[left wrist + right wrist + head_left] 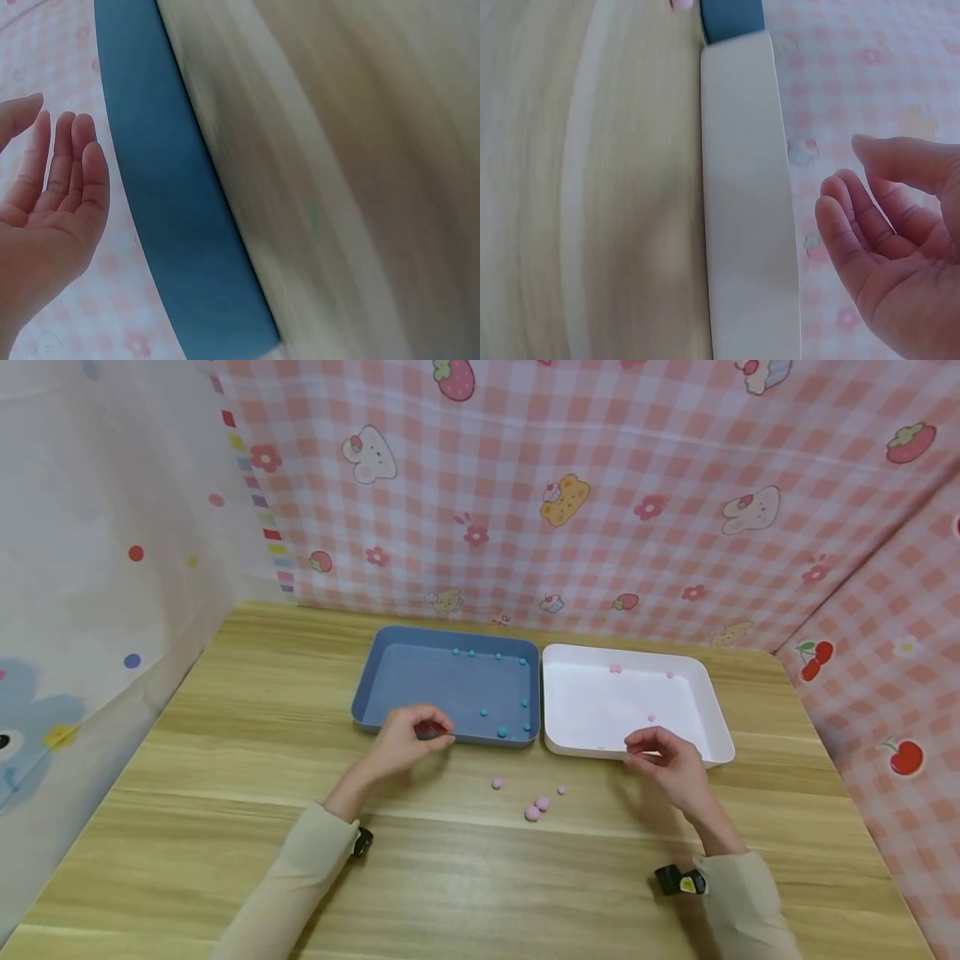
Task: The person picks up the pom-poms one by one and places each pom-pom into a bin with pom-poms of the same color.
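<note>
Sorting seems midway; left hand (405, 737) and right hand (670, 767) relaxed, empty; next calls for pinching a loose pink ball (532, 813)

Before me, the wooden table (450, 893) bears a blue tray (427, 685) far left, a white tray (585, 702) far right, and four pink balls (542, 803) nearer me.

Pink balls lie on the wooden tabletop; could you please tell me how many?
4: one ball before the blue tray, a tiny ball before the white tray, a larger ball nearer the camera, and the nearest ball beside that. More could be hidden.
</note>
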### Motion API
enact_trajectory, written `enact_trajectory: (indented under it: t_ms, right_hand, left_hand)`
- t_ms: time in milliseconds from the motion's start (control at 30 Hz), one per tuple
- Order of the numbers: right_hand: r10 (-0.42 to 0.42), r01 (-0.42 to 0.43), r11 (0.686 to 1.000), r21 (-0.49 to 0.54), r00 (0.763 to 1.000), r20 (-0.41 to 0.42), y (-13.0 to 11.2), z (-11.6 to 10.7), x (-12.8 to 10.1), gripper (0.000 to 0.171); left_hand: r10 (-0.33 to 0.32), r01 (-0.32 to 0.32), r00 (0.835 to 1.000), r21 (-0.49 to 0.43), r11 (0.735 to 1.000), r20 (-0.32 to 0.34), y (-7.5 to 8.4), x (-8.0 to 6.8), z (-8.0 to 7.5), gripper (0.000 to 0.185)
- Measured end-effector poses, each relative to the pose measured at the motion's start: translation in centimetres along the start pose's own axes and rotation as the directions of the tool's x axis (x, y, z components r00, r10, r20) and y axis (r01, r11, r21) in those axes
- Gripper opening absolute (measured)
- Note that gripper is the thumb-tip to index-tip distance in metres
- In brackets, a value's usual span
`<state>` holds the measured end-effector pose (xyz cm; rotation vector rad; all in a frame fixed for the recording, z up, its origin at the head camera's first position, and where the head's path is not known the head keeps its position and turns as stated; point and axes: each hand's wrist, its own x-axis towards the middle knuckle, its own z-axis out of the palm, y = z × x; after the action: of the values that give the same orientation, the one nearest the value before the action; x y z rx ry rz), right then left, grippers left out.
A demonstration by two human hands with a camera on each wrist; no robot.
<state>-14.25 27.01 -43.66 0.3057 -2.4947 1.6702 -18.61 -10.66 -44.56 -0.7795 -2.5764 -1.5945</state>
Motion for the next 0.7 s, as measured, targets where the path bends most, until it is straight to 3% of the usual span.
enact_trajectory:
  t_ms: [167,367,700]
  right_hand:
    - [-0.035,0.033,0.999,-0.036,0.998,-0.044,0.5,-1.7,-0.1,0.021]
    - [-0.051,0.049,0.997,-0.053,0.998,-0.037,1.4,-3.7,0.0,0.024]
    - [-0.087,0.089,0.975,-0.206,0.996,0.020,2.9,-5.9,0.6,0.026]
  left_hand:
    - [0.005,-0.003,0.999,-0.041,0.999,0.043,0.9,0.1,1.0,0.012]
    - [-0.003,0.016,0.991,-0.094,0.995,0.134,1.8,0.2,2.1,0.012]
    - [-0.020,0.062,0.948,-0.122,0.991,0.318,2.0,0.2,4.2,0.016]
